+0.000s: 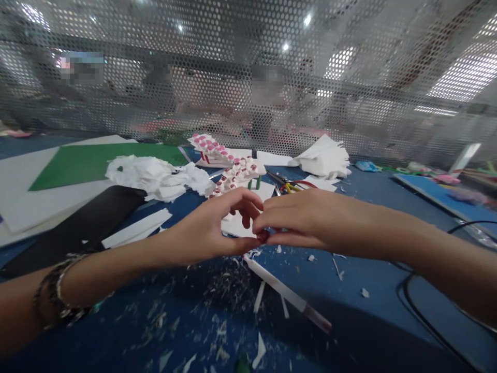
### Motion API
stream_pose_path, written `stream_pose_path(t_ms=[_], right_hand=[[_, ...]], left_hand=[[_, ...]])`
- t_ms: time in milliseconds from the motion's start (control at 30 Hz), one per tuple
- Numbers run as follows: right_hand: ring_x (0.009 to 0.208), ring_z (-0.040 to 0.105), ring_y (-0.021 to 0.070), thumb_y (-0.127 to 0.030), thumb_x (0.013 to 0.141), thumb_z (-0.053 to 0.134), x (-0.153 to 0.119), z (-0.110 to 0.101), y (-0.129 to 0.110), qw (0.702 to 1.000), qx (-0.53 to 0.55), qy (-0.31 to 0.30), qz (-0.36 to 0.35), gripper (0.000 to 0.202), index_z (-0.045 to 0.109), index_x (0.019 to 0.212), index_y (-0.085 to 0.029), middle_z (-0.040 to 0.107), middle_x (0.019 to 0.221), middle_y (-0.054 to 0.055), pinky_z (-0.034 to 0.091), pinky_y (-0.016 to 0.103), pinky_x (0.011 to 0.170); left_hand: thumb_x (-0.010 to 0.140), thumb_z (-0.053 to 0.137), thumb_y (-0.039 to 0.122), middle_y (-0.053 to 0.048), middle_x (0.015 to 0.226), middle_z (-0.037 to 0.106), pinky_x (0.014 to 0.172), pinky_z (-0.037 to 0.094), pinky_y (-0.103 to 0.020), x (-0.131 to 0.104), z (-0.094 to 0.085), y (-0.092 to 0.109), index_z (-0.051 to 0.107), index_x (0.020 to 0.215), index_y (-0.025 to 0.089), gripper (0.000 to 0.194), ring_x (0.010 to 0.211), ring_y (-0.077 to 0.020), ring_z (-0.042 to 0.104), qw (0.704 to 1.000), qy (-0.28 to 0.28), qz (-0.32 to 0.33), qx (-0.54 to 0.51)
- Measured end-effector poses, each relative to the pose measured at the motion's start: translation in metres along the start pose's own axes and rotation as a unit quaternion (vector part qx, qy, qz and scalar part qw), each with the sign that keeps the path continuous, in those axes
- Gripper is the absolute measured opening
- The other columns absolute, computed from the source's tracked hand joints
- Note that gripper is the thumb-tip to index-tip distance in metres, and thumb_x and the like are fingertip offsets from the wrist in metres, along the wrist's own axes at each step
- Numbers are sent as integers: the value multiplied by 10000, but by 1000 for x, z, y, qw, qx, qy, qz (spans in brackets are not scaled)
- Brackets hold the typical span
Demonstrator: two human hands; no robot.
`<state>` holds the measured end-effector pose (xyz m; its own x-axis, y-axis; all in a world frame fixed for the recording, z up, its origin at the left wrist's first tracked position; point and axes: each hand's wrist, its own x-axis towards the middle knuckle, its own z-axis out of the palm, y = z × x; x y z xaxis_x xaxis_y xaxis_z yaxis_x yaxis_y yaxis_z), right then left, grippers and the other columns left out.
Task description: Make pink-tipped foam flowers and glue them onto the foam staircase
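Observation:
My left hand (pixel 217 225) and my right hand (pixel 303 217) meet over the middle of the blue table. Between their fingertips is a small dark red piece (pixel 263 237), pinched from both sides; its exact kind is too small to make out. Just beyond my fingers stands a white paper piece dotted with dark red bits (pixel 235 176), partly hidden by my left hand. A white pen-like stick (pixel 277 285) with a reddish end lies on the table below my hands, among paper shreds.
Crumpled white paper (pixel 147 176), a green sheet (pixel 101 158) and a black strip (pixel 77 228) lie at the left. Beyond my right hand are yellow-handled pliers (pixel 289 186) and a paper bundle (pixel 324 155). A black cable (pixel 413 303) runs at right; a perforated screen (pixel 248 62) stands behind.

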<state>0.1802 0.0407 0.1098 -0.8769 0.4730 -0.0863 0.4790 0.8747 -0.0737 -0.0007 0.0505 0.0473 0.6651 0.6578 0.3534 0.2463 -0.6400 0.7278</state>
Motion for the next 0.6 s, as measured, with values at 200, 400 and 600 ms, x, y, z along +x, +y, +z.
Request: stream_pose_path(t_ms=[200,400,600], right_hand=[[722,524,94,-222,822,488,-9,11,6,995,36,94,15,136,581,907,-170,599,839,12,375,209,609],[608,503,70,-226,797,523,-28,28,20,961,52,256,90,87,570,846,-173,577,726,-5,397,193,577],[608,526,83,-227,776,539,-36,50,15,928,54,331,163,97,575,816,-146,598,749,25,435,217,594]], left_hand=[[759,490,299,-12,916,577,712,434,-218,5,-19,2,454,1009,201,271,830,-138,542,995,-22,-57,81],[685,482,524,-144,1158,477,895,356,-387,16,-34,-47,451,1102,113,586,1060,-296,448,938,57,-160,302],[573,556,572,-218,1189,457,841,398,-416,21,-6,-60,134,1318,88,984,1046,-353,482,928,31,-246,278]])
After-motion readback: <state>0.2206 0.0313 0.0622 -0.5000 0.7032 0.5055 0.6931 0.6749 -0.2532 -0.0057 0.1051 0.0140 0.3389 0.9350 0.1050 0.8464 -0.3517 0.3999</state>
